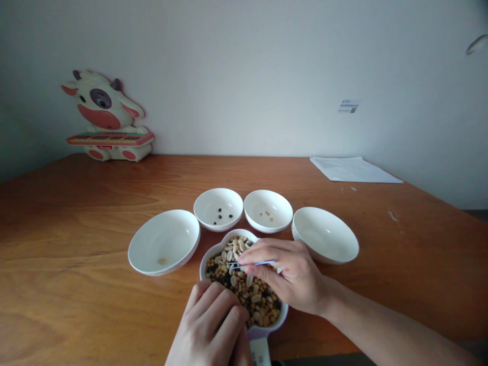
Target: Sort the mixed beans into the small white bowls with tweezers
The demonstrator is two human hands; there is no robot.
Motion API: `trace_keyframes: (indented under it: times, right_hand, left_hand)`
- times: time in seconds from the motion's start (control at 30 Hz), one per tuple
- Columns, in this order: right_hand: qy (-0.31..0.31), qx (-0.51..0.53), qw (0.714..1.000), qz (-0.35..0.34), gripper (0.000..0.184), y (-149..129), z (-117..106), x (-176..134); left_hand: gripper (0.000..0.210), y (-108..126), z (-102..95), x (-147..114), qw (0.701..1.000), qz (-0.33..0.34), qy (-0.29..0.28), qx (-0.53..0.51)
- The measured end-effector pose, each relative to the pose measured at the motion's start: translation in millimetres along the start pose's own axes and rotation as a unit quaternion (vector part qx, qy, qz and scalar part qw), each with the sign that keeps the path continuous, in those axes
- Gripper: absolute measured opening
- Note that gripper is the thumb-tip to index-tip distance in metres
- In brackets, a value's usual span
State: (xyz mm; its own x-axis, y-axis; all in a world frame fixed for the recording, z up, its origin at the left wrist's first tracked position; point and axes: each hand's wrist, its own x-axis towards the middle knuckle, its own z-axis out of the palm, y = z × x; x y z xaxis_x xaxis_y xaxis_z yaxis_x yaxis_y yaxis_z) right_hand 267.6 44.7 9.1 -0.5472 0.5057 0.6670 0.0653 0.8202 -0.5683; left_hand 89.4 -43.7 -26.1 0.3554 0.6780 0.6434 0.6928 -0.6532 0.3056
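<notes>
My right hand [292, 272] pinches blue tweezers [263, 263] over a white tray with a wavy rim [284, 312]. Mixed peanuts [256, 298], yellow beans and black beans fill this tray. The tweezer tips point left, close to the peanuts; whether they grip one I cannot tell. Over the tray's lower left rim lies my left hand [215, 323], its fingers curled and their tips hidden. Behind the tray, one white bowl [206, 198] holds several black beans [220, 217]. Another bowl [280, 198] beside it holds several small pale-orange pieces [271, 219].
A larger white bowl [147, 244] at the left has a small pale spot inside. At the right stands another white bowl [335, 239]. Farther back are a cow-shaped toy keyboard [109, 122] and white papers [353, 169] on the wooden table [76, 254], against the wall.
</notes>
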Motion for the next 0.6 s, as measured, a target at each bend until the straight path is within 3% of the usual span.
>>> trace_keyframes:
  times: [0.6]
  right_hand:
    - [0.011,0.002,1.0,-0.002,0.013,1.2,1.2,0.0]
  left_hand:
    - [0.021,-2.2,6.9,-1.8,1.0,0.008,0.006,-0.004]
